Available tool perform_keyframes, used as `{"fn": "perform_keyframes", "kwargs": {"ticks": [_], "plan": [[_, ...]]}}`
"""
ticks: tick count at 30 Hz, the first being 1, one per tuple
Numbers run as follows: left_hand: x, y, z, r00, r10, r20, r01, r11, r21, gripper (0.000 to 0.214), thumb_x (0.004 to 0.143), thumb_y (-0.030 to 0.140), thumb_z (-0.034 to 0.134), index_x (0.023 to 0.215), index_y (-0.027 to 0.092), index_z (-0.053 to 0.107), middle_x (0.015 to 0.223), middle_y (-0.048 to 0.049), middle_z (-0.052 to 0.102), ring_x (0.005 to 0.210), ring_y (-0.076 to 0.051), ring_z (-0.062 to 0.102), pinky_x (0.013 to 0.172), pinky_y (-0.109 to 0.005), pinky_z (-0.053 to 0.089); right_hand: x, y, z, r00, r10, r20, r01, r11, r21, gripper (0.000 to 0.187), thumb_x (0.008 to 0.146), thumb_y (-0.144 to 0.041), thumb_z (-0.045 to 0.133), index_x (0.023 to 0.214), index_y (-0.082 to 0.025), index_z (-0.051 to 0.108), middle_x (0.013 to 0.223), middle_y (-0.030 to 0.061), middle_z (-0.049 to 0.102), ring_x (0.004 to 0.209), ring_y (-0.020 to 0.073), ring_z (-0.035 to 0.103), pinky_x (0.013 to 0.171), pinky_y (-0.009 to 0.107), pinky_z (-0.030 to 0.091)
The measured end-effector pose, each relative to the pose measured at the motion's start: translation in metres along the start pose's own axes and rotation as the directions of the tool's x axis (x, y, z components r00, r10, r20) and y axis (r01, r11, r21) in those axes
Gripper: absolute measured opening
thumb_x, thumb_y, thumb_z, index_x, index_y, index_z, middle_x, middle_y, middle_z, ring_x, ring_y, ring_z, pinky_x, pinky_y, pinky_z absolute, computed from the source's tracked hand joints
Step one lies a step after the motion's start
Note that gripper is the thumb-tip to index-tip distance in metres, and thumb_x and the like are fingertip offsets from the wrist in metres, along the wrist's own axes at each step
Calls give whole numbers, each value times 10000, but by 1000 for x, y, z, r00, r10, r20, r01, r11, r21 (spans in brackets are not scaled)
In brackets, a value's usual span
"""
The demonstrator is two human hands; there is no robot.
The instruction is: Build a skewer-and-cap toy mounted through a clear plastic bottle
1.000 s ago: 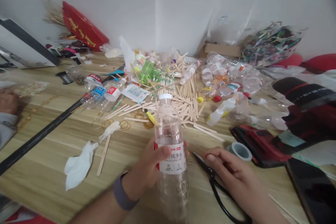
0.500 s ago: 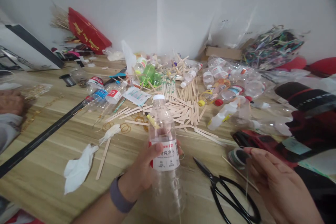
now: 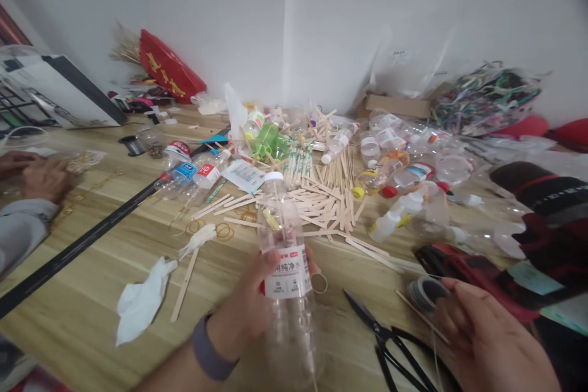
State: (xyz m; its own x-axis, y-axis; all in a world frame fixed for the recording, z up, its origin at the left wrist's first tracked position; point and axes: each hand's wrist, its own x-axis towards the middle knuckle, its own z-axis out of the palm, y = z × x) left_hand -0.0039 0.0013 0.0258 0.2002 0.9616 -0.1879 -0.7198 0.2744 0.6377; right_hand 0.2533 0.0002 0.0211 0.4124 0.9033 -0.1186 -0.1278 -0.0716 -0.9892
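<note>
A clear plastic bottle (image 3: 288, 324) with a white cap and a red-and-white label stands in the grip of my left hand (image 3: 255, 294). Its fingers wrap round the label, partly hidden behind the bottle. A small thin loop (image 3: 320, 283) shows at the bottle's right side. My right hand (image 3: 487, 324), thumb and fingertips pinched, holds a thin pale line (image 3: 435, 355) beside a spool (image 3: 425, 293); whether the fingers also touch the spool I cannot tell. Black-handled scissors (image 3: 379, 331) lie between the hands. A thin wooden stick (image 3: 420, 316) lies beside the spool.
Flat wooden sticks (image 3: 321, 205) are heaped mid-table, with plastic bottles (image 3: 404, 141) behind and right. A red-and-black power tool (image 3: 542, 226) lies at right. Left are a long black bar (image 3: 78, 245), crumpled tissue (image 3: 144, 300) and another person's hands (image 3: 43, 177).
The view has shifted, so the table scene sits slightly farther right and lower. More of the other person's hands shows. The loop beside the bottle is plainer. Both my grips stay the same.
</note>
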Motion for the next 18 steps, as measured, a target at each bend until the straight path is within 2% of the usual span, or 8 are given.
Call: {"fn": "perform_keyframes", "kwargs": {"ticks": [2, 4, 8, 12, 18], "plan": [[-2, -3, 2, 1000, -13, 11, 13, 1000, 8, 448, 627, 476, 798, 920, 143, 736, 881, -78, 740, 790, -205, 678, 676, -262, 505, -7, 2, 6, 998, 56, -14, -56, 998, 20, 345, 686, -513, 735, 762, -208, 593, 595, -50, 439, 514, 85, 354, 418, 166, 349], [-3, -5, 4, 999, -14, 28, 14, 1000, 22, 439, 630, 465, 801, 931, 155, 725, 878, -65, 736, 795, -197, 674, 700, -269, 503, -12, 5, 9, 997, 72, 27, -72, 997, 2, 374, 670, -534, 745, 789, -210, 603, 587, -53, 421, 514, 85, 334, 416, 164, 323], [-4, -10, 6, 997, -25, 71, 20, 997, 71, 463, 643, 468, 787, 983, 170, 684, 890, -59, 721, 793, -198, 668, 704, -284, 497, -21, 15, 12, 980, 96, 172, -84, 993, -78, 375, 748, -565, 676, 816, -208, 583, 532, -76, 315, 479, 84, 260, 404, 179, 244], [-4, -14, 6, 993, -67, 93, 56, 991, 122, 480, 638, 480, 786, 966, 151, 664, 899, -90, 708, 781, -223, 670, 646, -285, 487, -27, 19, 15, 950, 127, 285, -92, 987, -132, 409, 794, -599, 609, 828, -194, 570, 522, -84, 297, 463, 77, 244, 417, 192, 204], [-4, -19, 6, 989, -91, 115, 78, 990, 118, 480, 637, 460, 796, 964, 132, 671, 915, -106, 709, 789, -224, 674, 665, -288, 492, -37, 11, 25, 943, 121, 310, -70, 983, -171, 486, 773, -660, 586, 753, -176, 549, 530, -89, 263, 473, 69, 209, 432, 196, 169]]}}
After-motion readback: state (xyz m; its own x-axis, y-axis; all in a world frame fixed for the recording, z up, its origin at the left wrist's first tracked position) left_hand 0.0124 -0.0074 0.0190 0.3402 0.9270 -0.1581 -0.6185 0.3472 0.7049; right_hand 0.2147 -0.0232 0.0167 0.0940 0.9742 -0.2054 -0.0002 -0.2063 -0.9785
